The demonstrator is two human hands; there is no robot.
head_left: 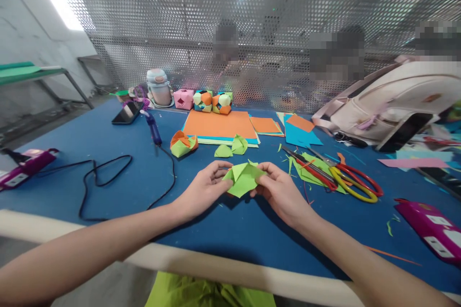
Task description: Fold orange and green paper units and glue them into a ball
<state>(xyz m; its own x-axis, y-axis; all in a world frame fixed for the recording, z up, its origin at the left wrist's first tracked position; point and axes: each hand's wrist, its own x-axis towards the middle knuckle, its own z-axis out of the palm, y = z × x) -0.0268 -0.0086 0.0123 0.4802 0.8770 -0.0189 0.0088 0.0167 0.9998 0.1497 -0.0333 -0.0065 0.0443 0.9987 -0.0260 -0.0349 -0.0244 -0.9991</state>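
The left hand point(206, 186) and right hand point(284, 193) are pinching opposite edges of one lime-green folded-paper unit point(242, 180) above the blue tabletop point(230, 230); its creased, pointed front is hiding several fingertips, and a little orange is showing underneath. Beyond it, two small green units point(239, 145) and one orange-and-green piece point(183, 145) are lying; three paper cubes point(203, 101) are standing behind, and a backpack point(392, 98) is running off the right edge.

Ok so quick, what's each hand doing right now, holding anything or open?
Left hand: closed, holding the left side of the folded green paper.
Right hand: closed, holding the same paper's right side.
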